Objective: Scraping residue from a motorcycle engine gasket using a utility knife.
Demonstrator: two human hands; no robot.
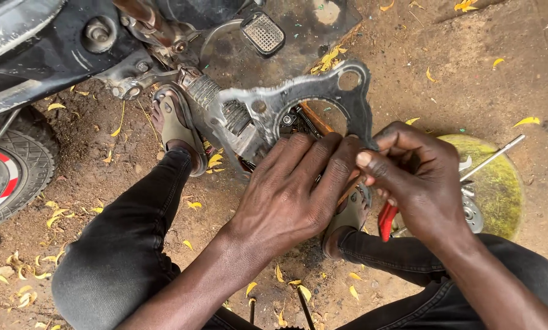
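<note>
A thin grey metal gasket (323, 91) with a large round opening and smaller bolt holes is held flat in front of me. My left hand (292, 189) grips its lower edge with the fingers laid across it. My right hand (411, 177) pinches the gasket's right lower edge between thumb and fingers. Something red (386, 220) shows below my right palm; how it is held is hidden. Under the gasket lie a ribbed footrest (225, 107) and dark engine parts of the motorcycle (54, 43).
A brake pedal (262, 32) juts from the motorcycle above. The tyre (23, 165) stands at left. A yellow-green round lid (500, 183) on the dirt at right carries a long metal rod (494, 157) and small parts. My sandalled feet (177, 125) rest on leaf-strewn ground.
</note>
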